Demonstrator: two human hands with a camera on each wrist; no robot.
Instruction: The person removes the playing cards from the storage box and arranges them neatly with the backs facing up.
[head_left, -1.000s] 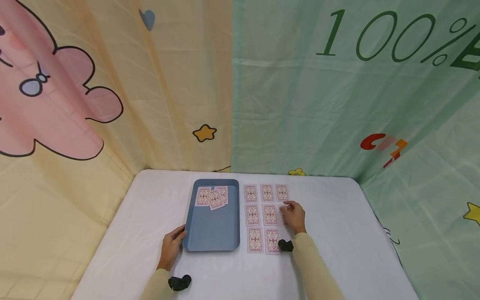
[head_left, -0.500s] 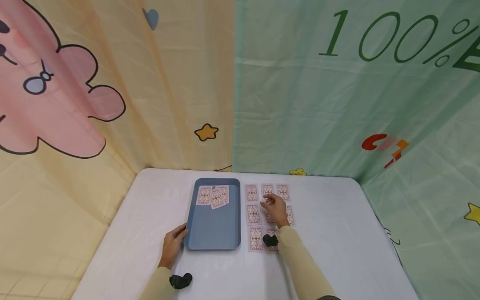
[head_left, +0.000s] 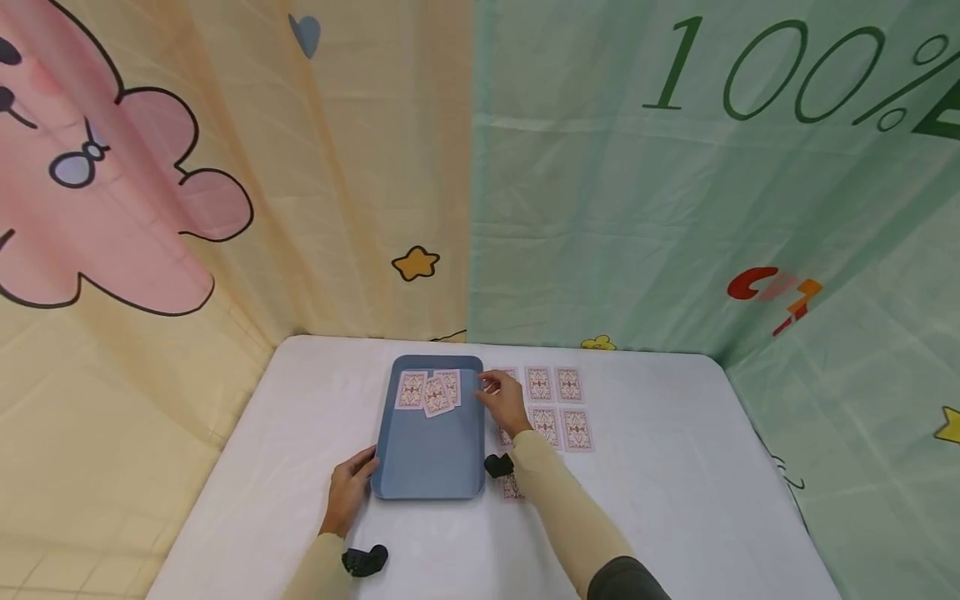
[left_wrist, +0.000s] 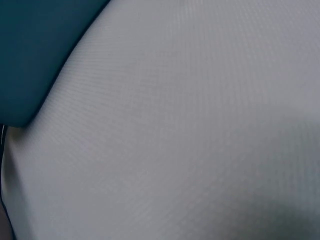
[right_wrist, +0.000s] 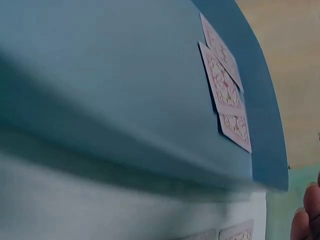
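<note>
A blue-grey tray point(head_left: 429, 458) lies on the white table, with three patterned-back playing cards point(head_left: 412, 390) near its far end, partly overlapping. My left hand point(head_left: 348, 493) holds the tray's left edge near the front corner, fingers and thumb at the rim. Over the tray's right edge hovers my right hand point(head_left: 507, 405), thumb and fingers loosely bent, with no card visible between them. To the right, face-down cards point(head_left: 577, 430) lie in rows; hand and sleeve hide some of them. In the right wrist view, fingertips point(right_wrist: 312, 205) show at the lower right, apart from the tray's cards.
Curtains point(head_left: 615, 208) printed with cartoon shapes hang behind and beside the table point(head_left: 660, 467). A black wrist device point(head_left: 364, 561) sits at my left sleeve, and another black device point(head_left: 498, 465) at the right. The left wrist view shows mostly tablecloth point(left_wrist: 175, 130).
My right hand has moved left, from the right end of the middle card row across to the tray's right edge. The left hand stays at the tray. The three cards in the tray look unmoved.
</note>
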